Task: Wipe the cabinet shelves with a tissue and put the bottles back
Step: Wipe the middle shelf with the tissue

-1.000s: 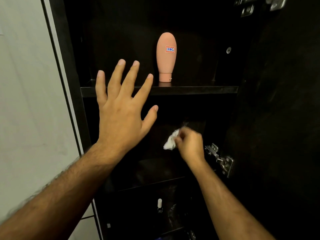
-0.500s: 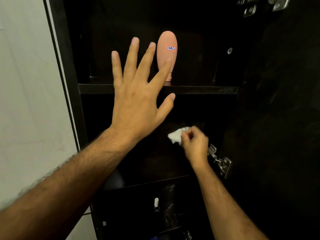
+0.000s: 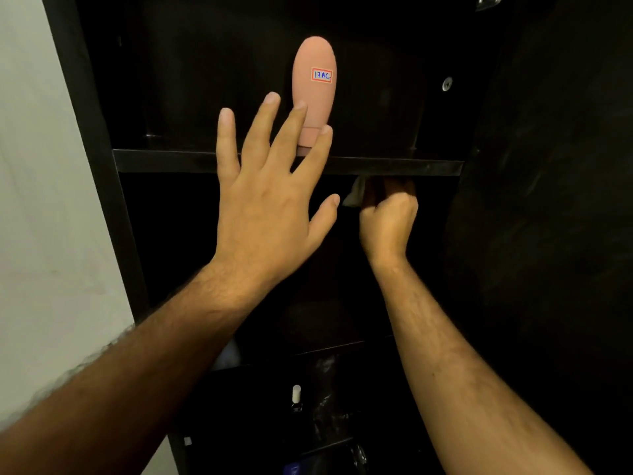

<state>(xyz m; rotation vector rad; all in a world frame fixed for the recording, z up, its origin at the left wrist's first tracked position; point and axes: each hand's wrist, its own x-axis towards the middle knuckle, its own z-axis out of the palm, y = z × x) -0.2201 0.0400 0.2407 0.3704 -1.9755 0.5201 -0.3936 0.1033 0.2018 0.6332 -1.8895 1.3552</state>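
tissue (image 3: 354,195) bunched in curled right hand (image 3: 388,217) fingers; left hand (image 3: 270,204) splayed.

Head view: both hands at the dark cabinet (image 3: 85,138), right one holding tissue up under the shelf.

Left hand (image 3: 267,207) raised, fingers spread and straight, in front of the black upper shelf's front edge (image 3: 394,166); fingertips overlap the base of the peach-pink oval plastic bottle (image 3: 314,94) standing cap-down on that shelf, contact unclear. Bottle has a small red-bordered label reading "17AC" (image 3: 321,75). Right hand (image 3: 388,217) fisted round a crumpled white tissue (image 3: 354,195), just under the shelf's underside. Small white-capped bottle (image 3: 296,397) on a lower shelf. Pale wall (image 3: 41,234) to the left.
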